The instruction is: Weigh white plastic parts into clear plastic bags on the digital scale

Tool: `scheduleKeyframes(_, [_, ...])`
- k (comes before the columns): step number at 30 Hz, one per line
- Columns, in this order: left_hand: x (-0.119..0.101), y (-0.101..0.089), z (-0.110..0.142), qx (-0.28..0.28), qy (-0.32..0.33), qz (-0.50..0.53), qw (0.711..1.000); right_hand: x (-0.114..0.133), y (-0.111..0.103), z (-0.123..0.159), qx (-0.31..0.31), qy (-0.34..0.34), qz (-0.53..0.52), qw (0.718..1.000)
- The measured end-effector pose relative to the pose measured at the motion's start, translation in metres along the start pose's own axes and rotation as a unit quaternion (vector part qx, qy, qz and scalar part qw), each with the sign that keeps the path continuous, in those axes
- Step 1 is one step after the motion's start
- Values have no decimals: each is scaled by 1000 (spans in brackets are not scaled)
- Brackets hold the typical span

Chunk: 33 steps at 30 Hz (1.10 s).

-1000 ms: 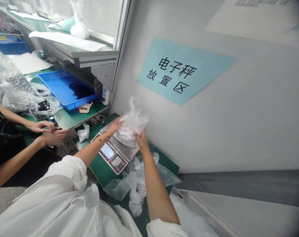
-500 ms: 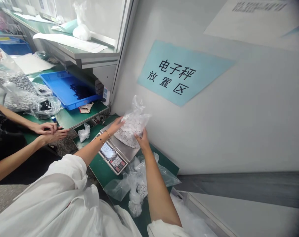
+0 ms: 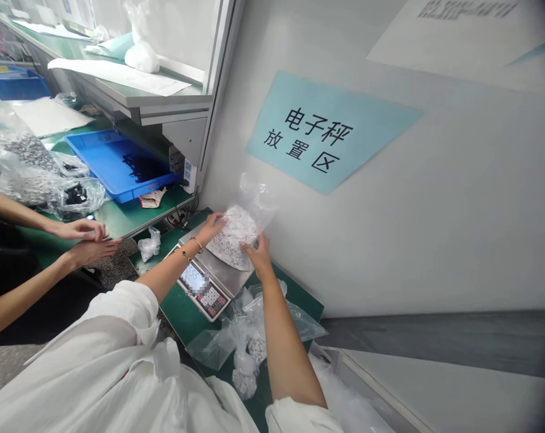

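A clear plastic bag full of small white pieces (image 3: 234,236) rests on the steel pan of a digital scale (image 3: 227,279). My left hand (image 3: 213,227) holds the bag's left side, its fingertips pressed against the plastic. On the right side my right hand (image 3: 259,254) grips the bag, with the thumb toward me and the fingers partly hidden behind. The bag's loose upper part stands up against the wall. Several smaller knotted plastic bags (image 3: 245,361) with pale pieces lie beside the scale, below my right forearm.
The scale stands on a green table (image 3: 182,313) against a grey wall with a blue sign (image 3: 326,132). A small knotted bag (image 3: 149,243) lies left of the scale. Farther left are a blue tray (image 3: 96,156) with black pieces, bulky filled bags (image 3: 24,174) and a co-worker's hands (image 3: 89,240).
The white pieces in the bag now sit higher and fuller, and its top has loosened. The scale's display reads differently. The co-worker's hands have shifted slightly apart.
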State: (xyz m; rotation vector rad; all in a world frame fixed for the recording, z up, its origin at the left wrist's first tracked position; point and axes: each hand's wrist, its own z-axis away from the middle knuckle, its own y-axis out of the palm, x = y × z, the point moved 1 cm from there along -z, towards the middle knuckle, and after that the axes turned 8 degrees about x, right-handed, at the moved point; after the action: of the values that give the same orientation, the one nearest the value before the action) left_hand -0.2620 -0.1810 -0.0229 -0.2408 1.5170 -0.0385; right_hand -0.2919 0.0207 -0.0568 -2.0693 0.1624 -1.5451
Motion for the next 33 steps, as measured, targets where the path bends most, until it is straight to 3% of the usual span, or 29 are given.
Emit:
scheduleKeyframes(3, [0,6,-3,-14,3,-2,1000,9,2,0,-4,0,-17,1000])
scheduleKeyframes(10, [10,6,-5,-63,111,-42,991,14,14,7,-35,-29,-5,999])
scheduleKeyframes(16, [8,5,4,-87,76,-32,993,15,7,6,11,-33,36,999])
scheduleKeyframes(21, [2,0,25,-159,59,-11,985,21,-6,6,10,-63,60,996])
scheduleKeyframes(24, [1,-2,47,-210,61,-22,976,26,-10,7,1,-63,63,996])
scheduleKeyframes(27, [1,0,83,-221,99,-53,969,36,-14,10,-11,-77,53,996])
scheduleKeyframes(30, [11,1,128,-180,146,-104,967,51,-20,18,-11,-103,42,994])
scheduleKeyframes(33, [37,-1,174,-111,161,-154,969,60,-24,36,-35,-113,29,993])
